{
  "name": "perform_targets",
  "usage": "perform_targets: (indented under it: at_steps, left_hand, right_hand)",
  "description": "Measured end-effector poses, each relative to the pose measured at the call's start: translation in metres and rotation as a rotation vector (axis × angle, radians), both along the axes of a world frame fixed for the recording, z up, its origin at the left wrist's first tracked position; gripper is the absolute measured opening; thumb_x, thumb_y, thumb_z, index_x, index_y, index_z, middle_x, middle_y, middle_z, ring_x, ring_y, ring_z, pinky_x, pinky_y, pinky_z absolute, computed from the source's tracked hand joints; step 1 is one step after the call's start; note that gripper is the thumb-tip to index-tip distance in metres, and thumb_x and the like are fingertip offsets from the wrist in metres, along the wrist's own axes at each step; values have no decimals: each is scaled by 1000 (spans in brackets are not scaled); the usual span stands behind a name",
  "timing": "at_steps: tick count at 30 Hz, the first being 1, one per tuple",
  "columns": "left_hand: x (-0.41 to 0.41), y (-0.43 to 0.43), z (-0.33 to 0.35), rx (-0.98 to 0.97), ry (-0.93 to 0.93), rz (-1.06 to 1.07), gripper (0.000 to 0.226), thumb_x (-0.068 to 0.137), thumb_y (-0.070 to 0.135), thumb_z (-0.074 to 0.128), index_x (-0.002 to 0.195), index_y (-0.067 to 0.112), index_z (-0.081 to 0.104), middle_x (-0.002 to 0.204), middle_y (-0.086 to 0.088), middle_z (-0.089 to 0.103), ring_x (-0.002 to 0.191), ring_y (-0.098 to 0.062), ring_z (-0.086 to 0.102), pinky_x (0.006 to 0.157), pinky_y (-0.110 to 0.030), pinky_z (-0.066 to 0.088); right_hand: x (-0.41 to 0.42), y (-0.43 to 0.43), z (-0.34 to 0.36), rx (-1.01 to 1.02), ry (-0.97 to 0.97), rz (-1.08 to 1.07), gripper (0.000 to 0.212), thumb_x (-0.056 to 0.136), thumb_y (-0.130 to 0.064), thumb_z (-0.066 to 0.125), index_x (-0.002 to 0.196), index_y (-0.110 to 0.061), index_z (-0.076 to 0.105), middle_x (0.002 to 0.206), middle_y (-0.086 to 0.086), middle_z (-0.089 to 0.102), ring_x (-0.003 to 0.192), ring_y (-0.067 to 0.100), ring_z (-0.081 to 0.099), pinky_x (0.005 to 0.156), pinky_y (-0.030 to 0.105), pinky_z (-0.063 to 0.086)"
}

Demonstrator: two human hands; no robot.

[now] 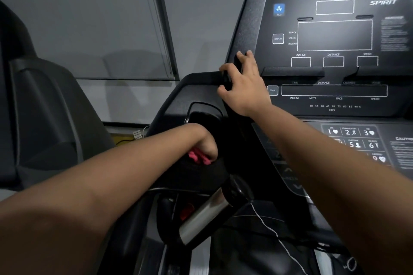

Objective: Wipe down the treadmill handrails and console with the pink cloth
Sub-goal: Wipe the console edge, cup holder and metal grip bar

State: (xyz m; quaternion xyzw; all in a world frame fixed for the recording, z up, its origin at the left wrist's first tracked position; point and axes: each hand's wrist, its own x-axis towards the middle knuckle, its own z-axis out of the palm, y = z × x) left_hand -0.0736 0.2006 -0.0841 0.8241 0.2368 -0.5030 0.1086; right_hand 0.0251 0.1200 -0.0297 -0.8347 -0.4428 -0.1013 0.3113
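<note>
So the left hand (206,142) is dipped into the cup pocket (202,110) beside the console (335,96), fingers curled down on the pink cloth (197,156), which pokes out bunched right under them. The right hand (244,87) grabs the console's side edge, fingers wrapped round it.

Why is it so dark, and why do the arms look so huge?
Head view: dim room light, so the black console swallows detail and only the pink cloth in the left hand stands out. Head view: the wide lens stretches the forearms near the edges. Head view: a soft glint on the metal grip; small print at right is blurry.
</note>
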Motion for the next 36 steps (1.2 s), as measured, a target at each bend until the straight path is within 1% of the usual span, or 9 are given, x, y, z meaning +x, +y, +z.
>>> perform_targets:
  at_steps: [8, 10, 13, 19, 24, 27, 29, 31, 36]
  left_hand:
    - [-7, 12, -12, -112, -521, 213, 25, 83, 7, 53, 57, 7, 55, 45, -2, 49, 40, -14, 44, 51, -27, 36]
    - [-12, 8, -15, -36, -612, 240, 9, 80, 6, 59, 81, 5, 67, 61, -3, 59, 54, -17, 54, 51, -23, 41]
    - [-17, 5, -20, 118, -644, 82, 26, 85, 8, 53, 107, 4, 66, 102, -15, 65, 91, -28, 63, 71, -25, 47]
    - [-16, -1, -27, 511, -446, -381, 49, 97, 11, 39, 146, 9, 33, 156, -17, 13, 137, -39, 24, 103, -40, 35]
    - [0, -14, -37, 765, -310, -549, 52, 102, 17, 26, 152, 15, 11, 159, -10, 5, 141, -35, 18, 96, -41, 36]
    - [7, -9, -40, 864, -181, -473, 46, 87, 3, 39, 131, 11, 48, 124, -16, 48, 105, -30, 47, 66, -38, 37]
    - [16, 2, -55, 772, -3, -399, 36, 76, -4, 34, 99, 12, 56, 84, -10, 49, 85, -21, 43, 65, -34, 32]
    - [15, -1, -44, 801, 135, -398, 21, 84, 18, 43, 96, 18, 61, 85, -2, 52, 87, -16, 45, 65, -33, 33]
    - [-3, -13, 3, 406, -328, -139, 37, 95, 30, 41, 125, 15, 56, 119, -1, 56, 115, -23, 54, 93, -36, 40]
  right_hand:
    - [0, 2, 0, -49, -37, -11, 45, 86, -34, 53, 130, -25, 47, 158, 11, 10, 147, 24, -7, 113, 39, 20]
    - [0, 2, 0, -51, -40, -16, 45, 86, -34, 52, 130, -26, 47, 158, 11, 10, 147, 24, -7, 113, 39, 19]
    - [0, 2, 1, -52, -42, -11, 45, 87, -34, 52, 130, -25, 46, 158, 11, 10, 147, 24, -7, 113, 40, 20]
    - [-1, 1, 1, -40, -30, -7, 45, 86, -34, 53, 129, -26, 47, 158, 10, 11, 147, 23, -7, 113, 39, 20]
    - [0, 0, 0, -26, -24, -4, 44, 85, -34, 54, 128, -26, 48, 157, 10, 13, 147, 23, -6, 113, 39, 21]
    - [1, 0, -1, -24, -23, 10, 44, 85, -34, 55, 128, -26, 48, 157, 10, 13, 147, 23, -6, 112, 39, 22]
    - [0, 1, -1, -19, -20, 13, 43, 85, -34, 55, 127, -26, 48, 157, 10, 13, 147, 22, -6, 112, 39, 22]
    - [-1, 1, 0, -25, -18, 16, 43, 86, -34, 55, 127, -27, 48, 157, 10, 12, 147, 22, -7, 112, 38, 22]
    - [-1, 0, 2, -37, -10, 8, 44, 87, -34, 54, 129, -27, 46, 158, 10, 10, 147, 23, -8, 113, 36, 18]
